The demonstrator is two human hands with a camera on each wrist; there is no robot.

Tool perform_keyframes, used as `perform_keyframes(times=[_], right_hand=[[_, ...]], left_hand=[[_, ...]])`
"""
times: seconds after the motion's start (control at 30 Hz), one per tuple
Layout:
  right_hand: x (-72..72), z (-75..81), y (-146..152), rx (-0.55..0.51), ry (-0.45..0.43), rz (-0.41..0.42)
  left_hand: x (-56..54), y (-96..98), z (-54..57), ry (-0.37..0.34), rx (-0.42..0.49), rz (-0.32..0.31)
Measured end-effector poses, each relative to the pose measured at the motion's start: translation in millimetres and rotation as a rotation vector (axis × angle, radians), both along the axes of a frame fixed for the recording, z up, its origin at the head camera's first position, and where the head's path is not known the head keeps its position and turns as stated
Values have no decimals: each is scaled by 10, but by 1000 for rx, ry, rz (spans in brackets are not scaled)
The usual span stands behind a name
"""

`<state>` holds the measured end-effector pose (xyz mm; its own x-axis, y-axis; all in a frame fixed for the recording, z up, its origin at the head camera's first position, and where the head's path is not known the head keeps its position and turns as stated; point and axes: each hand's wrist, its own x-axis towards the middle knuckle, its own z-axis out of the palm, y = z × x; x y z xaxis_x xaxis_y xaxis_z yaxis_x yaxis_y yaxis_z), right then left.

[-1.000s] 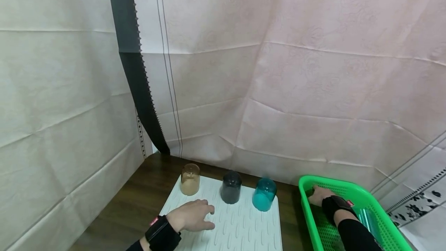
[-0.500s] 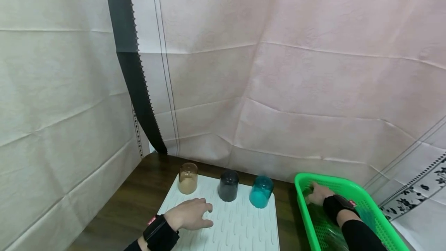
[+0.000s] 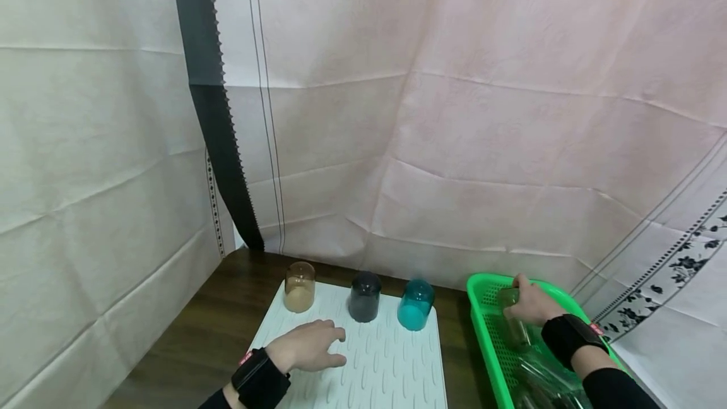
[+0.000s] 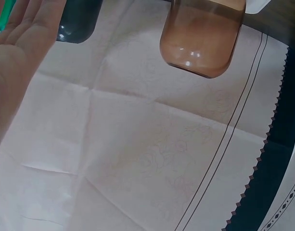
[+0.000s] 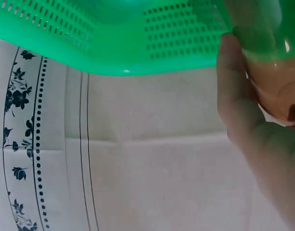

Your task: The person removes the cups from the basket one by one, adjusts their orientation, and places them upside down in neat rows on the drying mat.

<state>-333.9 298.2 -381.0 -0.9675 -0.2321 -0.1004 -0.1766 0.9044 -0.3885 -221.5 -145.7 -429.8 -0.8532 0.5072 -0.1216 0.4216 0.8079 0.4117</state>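
My right hand grips a see-through amber drinking glass at the far end of the green plastic basket; in the right wrist view its thumb lies along the glass's side. My left hand hovers over the white ridged mat, fingers relaxed and holding nothing. Along the mat's far edge three tumblers stand bottom up: amber, dark grey and teal. The left wrist view shows the amber one and the dark grey one beyond the left hand.
More transparent glassware lies in the basket's near part, partly behind the right forearm. The basket stands right of the mat on a dark wooden table. A pale cloth hangs behind the table.
My right hand has risen from deep inside the basket with the amber glass now showing in its grip. My left hand keeps its place over the mat. The view has turned slightly right.
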Motion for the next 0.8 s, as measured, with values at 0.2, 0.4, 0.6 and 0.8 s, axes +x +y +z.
perform_keyframes(times=[0.2,0.4,0.6,0.8], right_hand=[[229,160,-37,-90,107,14],[505,217,-298,-225,194,-2],[707,164,-620,-460,42,-119],[853,-15,-886,-675,-31,-191]], left_hand=[[11,1,-7,-12,9,4],[32,-5,8,-5,23,4],[37,26,56,-1,19,17],[29,103,88,16,6,17]])
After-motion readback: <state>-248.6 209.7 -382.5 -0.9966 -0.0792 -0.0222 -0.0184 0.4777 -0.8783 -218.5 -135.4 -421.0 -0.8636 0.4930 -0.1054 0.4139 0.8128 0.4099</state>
